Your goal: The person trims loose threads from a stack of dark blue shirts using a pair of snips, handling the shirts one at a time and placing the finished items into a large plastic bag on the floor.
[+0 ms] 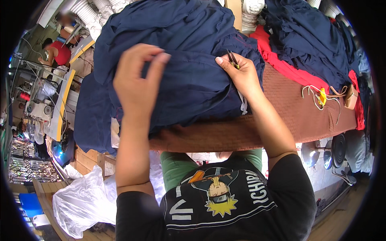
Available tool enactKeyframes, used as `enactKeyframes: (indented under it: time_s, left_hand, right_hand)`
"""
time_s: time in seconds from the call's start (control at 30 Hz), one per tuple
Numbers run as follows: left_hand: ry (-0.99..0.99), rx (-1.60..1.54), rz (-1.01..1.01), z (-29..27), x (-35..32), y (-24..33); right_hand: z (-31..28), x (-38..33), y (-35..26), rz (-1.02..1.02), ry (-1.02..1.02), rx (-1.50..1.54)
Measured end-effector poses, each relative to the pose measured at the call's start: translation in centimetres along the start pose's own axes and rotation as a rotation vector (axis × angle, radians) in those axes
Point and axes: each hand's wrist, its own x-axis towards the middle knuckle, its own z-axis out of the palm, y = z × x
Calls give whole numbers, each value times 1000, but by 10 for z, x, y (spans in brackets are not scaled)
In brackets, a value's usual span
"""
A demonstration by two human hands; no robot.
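Note:
A pile of dark navy cloth garments (189,80) lies in front of me on the table. Over its left part my left hand (138,76) is raised and slightly blurred, thumb and forefinger tips brought close together; whatever is between them is too small to make out. My right hand (240,72) is closed around small thread snips (232,59), whose dark pointed blades stick up past the fingers. Its thumb rests at a seam on the garment. A short white strip (243,104) hangs from the cloth below the right wrist.
Brown cloth (289,108) covers the table. To the right lie more navy garments (309,44), a red strip of fabric (277,64), tangled cords (317,96) and a tan block (351,97). Clear plastic sheeting (86,201) sits lower left. Another person in red (61,54) is at far left.

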Motion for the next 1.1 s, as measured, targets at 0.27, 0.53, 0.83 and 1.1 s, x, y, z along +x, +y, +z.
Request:
enactKeyframes:
  time_s: [0.27,0.53,0.83,1.1]
  left_hand:
    - [-119,172,130,62,-22,-8]
    - [-152,92,-45,65,-11,-14]
    - [-305,-281,-458,42,4,-13]
    - [-395,-371,-469,42,6,-20]
  right_hand:
    - [7,2,0,-91,77,-13]
    - [3,3,2,-47,80,-46]
    - [15,-25,-56,-421,179,-395]
    - [34,-21,-49,-527,101,-483]
